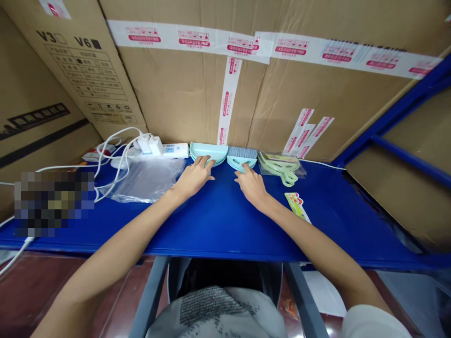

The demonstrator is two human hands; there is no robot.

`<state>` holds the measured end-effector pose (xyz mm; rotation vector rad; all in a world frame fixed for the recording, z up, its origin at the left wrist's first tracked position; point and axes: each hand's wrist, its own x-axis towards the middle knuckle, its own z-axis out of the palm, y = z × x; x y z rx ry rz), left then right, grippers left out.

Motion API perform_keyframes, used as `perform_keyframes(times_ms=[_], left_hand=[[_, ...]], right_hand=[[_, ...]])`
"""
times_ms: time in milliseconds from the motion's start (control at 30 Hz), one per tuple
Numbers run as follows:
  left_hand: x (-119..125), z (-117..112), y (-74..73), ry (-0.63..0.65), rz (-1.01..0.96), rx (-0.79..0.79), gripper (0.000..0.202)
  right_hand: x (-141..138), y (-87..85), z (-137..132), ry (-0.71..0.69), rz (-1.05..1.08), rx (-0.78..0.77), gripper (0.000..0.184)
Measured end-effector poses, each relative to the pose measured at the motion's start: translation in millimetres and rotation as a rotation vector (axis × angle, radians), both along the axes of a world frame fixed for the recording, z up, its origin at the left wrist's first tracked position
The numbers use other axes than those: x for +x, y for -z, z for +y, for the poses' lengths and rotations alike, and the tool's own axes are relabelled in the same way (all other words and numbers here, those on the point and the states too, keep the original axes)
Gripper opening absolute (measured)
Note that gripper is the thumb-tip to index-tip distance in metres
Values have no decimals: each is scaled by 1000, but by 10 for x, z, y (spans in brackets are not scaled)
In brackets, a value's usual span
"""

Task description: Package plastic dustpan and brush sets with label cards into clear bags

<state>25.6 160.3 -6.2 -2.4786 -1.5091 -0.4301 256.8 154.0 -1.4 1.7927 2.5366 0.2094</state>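
At the back of the blue tabletop, mint-green dustpans [208, 151] lie stacked, their wide edges toward the cardboard. My left hand [195, 176] is closed over their near end, where the handles are hidden. Beside them is a mint hand brush [243, 160] with grey bristles pointing back; others may lie under it. The fingers of my right hand [252, 185] are bent around its handle end, which is mostly covered. To the right, a paler green dustpan-and-brush set [279, 164] rests in clear plastic. A printed card [298, 205] lies near my right forearm.
Flat clear plastic bags [148, 178] lie left of my left hand. Behind them a white power strip [176, 150] carries plugs and looping white cables [118, 176]. Tall cardboard [190, 94] walls the back, and a blue metal frame [394, 112] rises at right.
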Motion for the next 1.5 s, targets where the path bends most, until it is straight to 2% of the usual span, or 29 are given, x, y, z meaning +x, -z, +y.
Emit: perform_keyframes(times_ms=[100, 200, 300, 367, 400, 467, 567, 667, 733, 867, 1000, 1167, 1333, 1500], left_hand=[[-195, -9, -202, -116, -124, 57, 37], [-514, -1, -353, -444, -151, 85, 31], [-788, 53, -330, -663, 38, -131, 37], [-885, 115, -250, -709, 133, -322, 44], [-908, 148, -209, -717, 153, -393, 46], [-916, 207, -146, -721, 157, -467, 49], [-896, 247, -123, -731, 154, -492, 49], [-888, 213, -165, -740, 179, -490, 49], [-882, 159, -208, -730, 192, -470, 50], [-812, 60, -243, -664, 199, -402, 61], [-690, 36, -173, -660, 232, -391, 68], [-557, -11, -177, -648, 178, -363, 61], [-428, -84, -264, -626, -19, -30, 51], [-292, -81, -256, -514, -149, 141, 41]], right_hand=[[5, -203, -85, 22, 13, 45, 51], [144, -635, -198, 20, 87, 160, 57], [488, -1084, -237, 78, 165, 305, 52], [801, -1235, -191, 159, 220, 430, 47], [966, -1245, -148, 198, 244, 466, 44], [1277, -1137, -37, 276, 284, 450, 38], [1609, -782, 133, 366, 326, 397, 36], [1743, -468, 219, 388, 341, 356, 38], [1754, -375, 213, 394, 335, 346, 40], [1666, -360, 108, 424, 301, 374, 44], [1502, -297, 6, 429, 213, 271, 64], [1389, -104, 36, 412, 229, 145, 53], [1402, 22, 134, 424, 333, 164, 52], [1618, -107, 188, 369, 414, 334, 34]])
